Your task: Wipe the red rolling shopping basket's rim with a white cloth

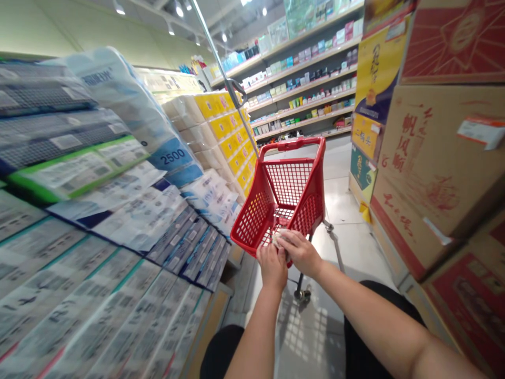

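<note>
A red plastic shopping cart (pixel 291 181) with a lattice basket stands in the aisle in front of me. My left hand (pixel 272 266) is at the basket's near rim, its fingers curled; whether they grip the rim cannot be made out. Close against it, my right hand (pixel 300 252) has its fingers bent and drawn together. A small pale thing (pixel 277 237) shows at the fingertips of both hands, too blurred to name. The hands cover part of the near rim.
Stacked paper packs (pixel 118 210) and a large pack marked 2500 (pixel 158 142) line the left side. Yellow-and-white packs (pixel 224 126) stand behind them, by a slanting metal pole (pixel 213 45). Cardboard boxes (pixel 437 158) rise on the right. Stocked shelves (pixel 303 79) cross the back.
</note>
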A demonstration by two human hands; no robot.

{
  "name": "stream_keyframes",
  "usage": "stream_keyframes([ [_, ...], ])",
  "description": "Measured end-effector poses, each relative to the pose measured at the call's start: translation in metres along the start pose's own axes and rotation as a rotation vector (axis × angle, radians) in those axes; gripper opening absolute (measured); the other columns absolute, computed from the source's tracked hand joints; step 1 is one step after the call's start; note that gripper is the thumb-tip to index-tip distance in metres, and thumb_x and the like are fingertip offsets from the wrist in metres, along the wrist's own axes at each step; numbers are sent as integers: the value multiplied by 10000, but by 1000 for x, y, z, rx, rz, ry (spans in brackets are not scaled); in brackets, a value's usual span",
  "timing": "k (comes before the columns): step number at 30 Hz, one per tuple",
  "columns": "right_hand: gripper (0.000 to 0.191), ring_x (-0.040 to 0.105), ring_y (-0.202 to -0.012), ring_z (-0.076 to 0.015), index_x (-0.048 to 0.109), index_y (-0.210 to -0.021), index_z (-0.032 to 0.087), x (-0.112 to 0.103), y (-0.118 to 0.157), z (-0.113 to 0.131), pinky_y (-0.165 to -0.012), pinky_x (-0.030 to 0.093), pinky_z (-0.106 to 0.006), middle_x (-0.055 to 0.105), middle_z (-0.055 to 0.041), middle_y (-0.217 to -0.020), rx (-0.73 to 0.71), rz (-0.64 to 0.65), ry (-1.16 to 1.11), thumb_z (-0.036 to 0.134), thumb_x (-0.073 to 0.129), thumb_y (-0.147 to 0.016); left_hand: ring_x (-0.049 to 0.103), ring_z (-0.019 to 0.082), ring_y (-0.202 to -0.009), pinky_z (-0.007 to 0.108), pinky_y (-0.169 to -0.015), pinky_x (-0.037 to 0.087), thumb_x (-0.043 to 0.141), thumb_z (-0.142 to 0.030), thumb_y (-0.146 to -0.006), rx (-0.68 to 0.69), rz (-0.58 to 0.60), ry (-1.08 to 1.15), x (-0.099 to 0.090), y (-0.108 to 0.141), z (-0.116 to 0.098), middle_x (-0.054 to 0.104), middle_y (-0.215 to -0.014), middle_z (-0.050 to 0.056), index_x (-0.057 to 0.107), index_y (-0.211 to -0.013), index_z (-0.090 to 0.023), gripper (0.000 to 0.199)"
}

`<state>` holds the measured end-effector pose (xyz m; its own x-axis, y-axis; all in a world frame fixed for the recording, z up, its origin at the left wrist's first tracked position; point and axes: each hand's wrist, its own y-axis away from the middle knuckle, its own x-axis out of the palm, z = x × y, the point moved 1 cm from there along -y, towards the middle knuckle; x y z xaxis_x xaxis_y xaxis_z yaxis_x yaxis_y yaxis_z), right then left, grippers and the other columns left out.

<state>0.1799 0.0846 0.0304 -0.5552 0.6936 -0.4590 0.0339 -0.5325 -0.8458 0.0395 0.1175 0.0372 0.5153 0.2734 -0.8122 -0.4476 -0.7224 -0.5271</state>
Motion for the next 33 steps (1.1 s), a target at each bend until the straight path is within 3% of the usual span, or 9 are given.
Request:
stream_keyframes([
  [2, 405, 497, -1192, -224, 534, -1302, 242, -2, -2, -5, -1013, 462, -431, 567, -94, -1261, 29, -4, 26, 174, 484, -906, 527, 224, -950, 475, -1056, 273, 248, -330, -972, 7, -17, -9, -1, 2, 2, 612, -922, 87, 565, -1004, -159, 362],
  [6, 437, 502, -1180, -245, 529, -1313, 230, -5, -4, -22, -994, 470, -467, 570, -112, -1261, 220, -127, 117, 120, 440, -900, 525, 210, -898, 462, -1050, 286, 265, -307, -966, 5, -26, -31, -4, 4, 7, 592, -839, 59, 560, -863, -192, 333],
  [12, 401, 497, -1217, -203, 542, -1295, 237, 8, -1, -7, -1042, 448, -407, 588, -71, -1272, -5, -4, 51, 150, 492, -907, 547, 185, -859, 452, -1056, 286, 247, -264, -973, -13, -54, -41, -4, 3, 19, 619, -799, 31, 591, -860, -202, 368],
  [17, 409, 516, -1181, -221, 553, -1286, 224, 5, -2, -17, -997, 476, -443, 578, -94, -1281, 167, -109, 93, 116, 438, -909, 580, 221, -966, 480, -1055, 297, 310, -241, -952, -49, -18, -76, -9, -2, 9, 673, -1012, 85, 580, -1150, -186, 340],
  [20, 402, 505, -1201, -218, 541, -1299, 227, 9, -1, -19, -1006, 471, -434, 585, -92, -1276, 100, -85, 73, 148, 455, -914, 568, 251, -1055, 510, -1053, 285, 332, -228, -939, -60, -13, -94, -8, -7, -8, 637, -1158, 127, 503, -1281, -175, 386],
  [23, 384, 504, -1203, -207, 543, -1294, 234, 14, -1, -14, -1018, 466, -413, 601, -80, -1254, 16, -45, 32, 200, 496, -915, 566, 266, -1065, 510, -1043, 286, 356, -304, -945, -89, -17, -78, -4, -11, -19, 628, -1164, 149, 530, -1241, -159, 373],
  [29, 417, 500, -1187, -226, 528, -1311, 245, 11, -8, -17, -1004, 462, -457, 561, -91, -1297, 199, -139, 74, 140, 414, -924, 562, 232, -1088, 452, -1026, 288, 286, -358, -967, -167, -9, 47, -1, -12, -11, 645, -1129, 118, 547, -1186, -174, 387],
  [33, 385, 478, -1226, -217, 535, -1303, 224, 15, -11, -8, -1045, 433, -428, 587, -81, -1268, 51, -38, 19, 185, 456, -929, 563, 218, -1092, 428, -1019, 286, 260, -350, -974, -137, 11, 55, -4, -12, -3, 641, -1143, 109, 545, -1181, -177, 393],
])
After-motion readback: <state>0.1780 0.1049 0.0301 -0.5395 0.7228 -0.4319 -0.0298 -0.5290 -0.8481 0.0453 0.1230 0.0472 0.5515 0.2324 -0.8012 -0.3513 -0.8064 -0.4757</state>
